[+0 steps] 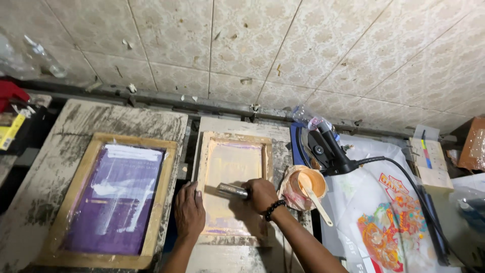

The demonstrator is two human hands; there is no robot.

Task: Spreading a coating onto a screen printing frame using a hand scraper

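1. Head view: the left hand [189, 210] lies flat, fingers spread, on the left rail of the small screen frame [233, 186], apparently pinning it to the counter [242, 255] so it cannot slide.
2. Just right of it, the right hand [261, 194] has its grip clamped on a metal-handled squeegee [232, 190], which lies across the mesh, probably so the blade spans the width; a bead bracelet [274, 208] circles the wrist.
3. Touching the frame's right side, close by the right hand, an orange ink tub [303, 187] holds a pale spatula [317, 199], within easy reach.
4. Further right lie a printed sheet [389, 232] and a black heat tool [331, 149] with its cord.
5. Well left of the left hand sits a larger frame with a purple screen [113, 197], untouched.
6. Beyond everything is the tiled wall [252, 40].
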